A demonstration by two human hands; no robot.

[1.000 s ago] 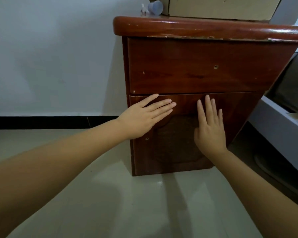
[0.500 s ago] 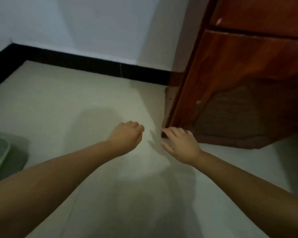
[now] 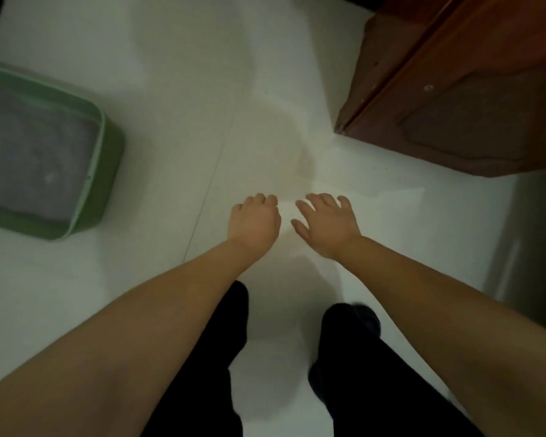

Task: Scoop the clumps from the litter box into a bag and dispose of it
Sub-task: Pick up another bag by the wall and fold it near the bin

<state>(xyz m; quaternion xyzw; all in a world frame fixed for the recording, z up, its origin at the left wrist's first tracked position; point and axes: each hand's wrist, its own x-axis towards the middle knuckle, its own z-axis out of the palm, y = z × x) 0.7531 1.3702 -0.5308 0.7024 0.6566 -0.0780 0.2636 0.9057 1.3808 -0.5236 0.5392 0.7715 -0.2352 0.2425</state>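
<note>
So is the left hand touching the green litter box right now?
Apart. The head view shows bare floor between the left hand and the green litter box.

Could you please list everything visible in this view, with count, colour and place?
litter box: one, green, on the floor at the left edge, partly out of frame
litter: one fill, grey, inside the litter box; clumps too blurred to tell
wooden cabinet: one, reddish brown, standing on the floor at upper right
floor: one, pale tile, across the whole view
legs: two, in black trousers, bottom centre
left hand: one, bare, fingers curled, empty, centre of view
right hand: one, bare, fingers spread, empty, just right of the left hand
</note>
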